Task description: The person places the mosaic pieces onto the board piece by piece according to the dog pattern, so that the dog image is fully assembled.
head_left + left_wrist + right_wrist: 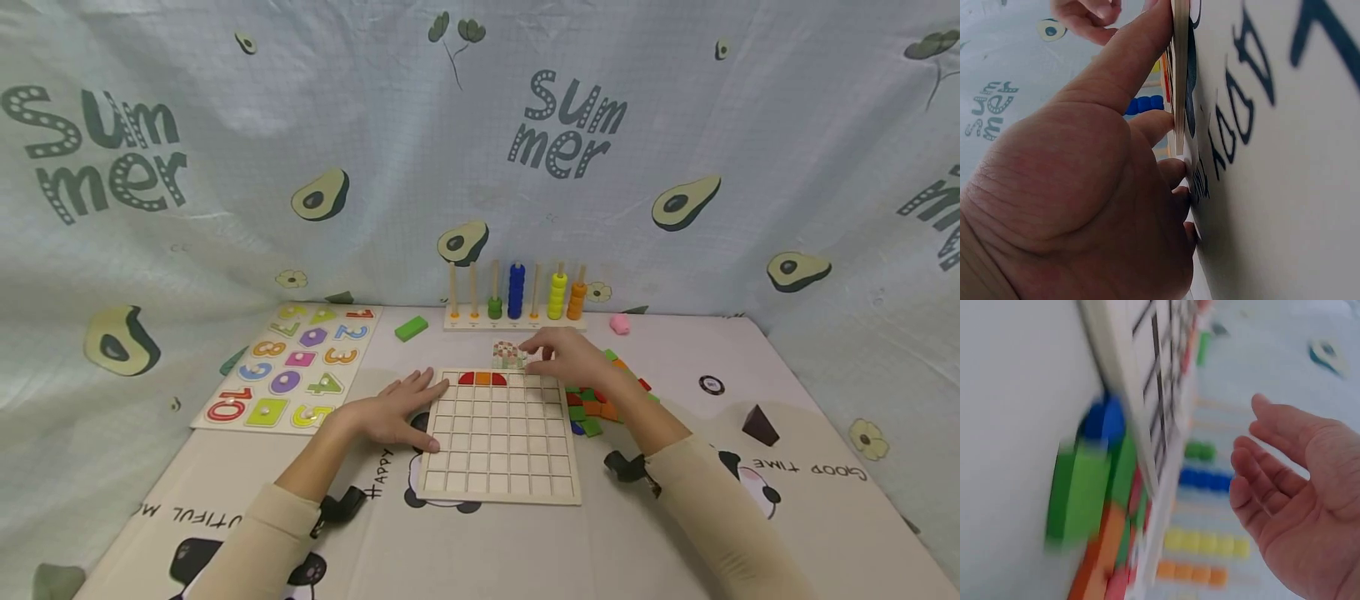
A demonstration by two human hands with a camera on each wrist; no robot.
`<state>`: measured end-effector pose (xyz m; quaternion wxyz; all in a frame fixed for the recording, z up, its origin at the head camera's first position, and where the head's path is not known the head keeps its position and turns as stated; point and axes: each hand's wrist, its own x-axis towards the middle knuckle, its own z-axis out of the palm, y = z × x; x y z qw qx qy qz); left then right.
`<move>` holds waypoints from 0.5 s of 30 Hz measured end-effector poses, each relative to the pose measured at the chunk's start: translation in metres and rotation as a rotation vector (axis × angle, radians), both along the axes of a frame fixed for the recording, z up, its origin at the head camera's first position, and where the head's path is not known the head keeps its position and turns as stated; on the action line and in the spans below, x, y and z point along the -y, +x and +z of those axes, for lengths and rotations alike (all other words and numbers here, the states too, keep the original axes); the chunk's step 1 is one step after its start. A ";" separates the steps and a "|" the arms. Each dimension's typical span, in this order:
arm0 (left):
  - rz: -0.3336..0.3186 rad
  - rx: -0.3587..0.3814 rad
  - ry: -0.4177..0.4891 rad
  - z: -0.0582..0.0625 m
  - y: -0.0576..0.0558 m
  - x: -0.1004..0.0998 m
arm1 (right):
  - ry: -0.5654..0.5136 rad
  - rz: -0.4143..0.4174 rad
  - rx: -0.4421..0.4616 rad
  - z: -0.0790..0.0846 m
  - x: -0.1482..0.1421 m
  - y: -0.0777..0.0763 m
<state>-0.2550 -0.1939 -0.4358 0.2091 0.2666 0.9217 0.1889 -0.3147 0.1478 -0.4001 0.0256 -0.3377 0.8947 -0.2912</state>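
Note:
A pale wooden grid board (498,442) lies on the table in front of me. In its top row sit two red curved pieces and an orange square (483,379) between them. My left hand (386,414) rests at the board's left edge, fingers spread, with thumb and index finger touching the rim. Above the top row hovers my right hand (566,354), its fingers loosely bent. The right wrist view shows nothing between those fingers. A small picture card (507,356) lies just behind the board, beside the right fingertips.
Coloured tiles (592,408) are heaped against the board's right side, partly under the right forearm. A bead-peg rack (513,323) stands at the back. Left lies a number puzzle (300,371); a green block (411,328), pink figure (619,323) and dark wedge (761,426) lie around.

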 end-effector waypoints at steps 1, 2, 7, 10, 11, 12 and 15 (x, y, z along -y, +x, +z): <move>-0.001 0.001 0.001 0.000 0.000 0.000 | -0.031 -0.022 -0.003 0.002 -0.010 0.003; -0.003 0.003 0.001 0.000 0.000 0.000 | -0.060 -0.046 -0.011 0.004 -0.021 0.005; -0.019 0.000 0.009 0.001 0.001 0.003 | -0.093 -0.193 -0.004 0.002 -0.077 0.006; -0.027 -0.004 0.019 0.001 0.000 0.004 | -0.028 -0.269 0.079 -0.003 -0.105 0.002; -0.030 -0.005 0.022 0.001 0.000 0.004 | -0.007 -0.288 0.115 -0.004 -0.113 0.001; -0.032 -0.007 0.022 0.000 0.000 0.005 | 0.014 -0.301 0.150 -0.005 -0.121 0.001; -0.029 -0.008 0.028 0.001 -0.001 0.005 | 0.069 -0.337 0.230 -0.008 -0.140 0.002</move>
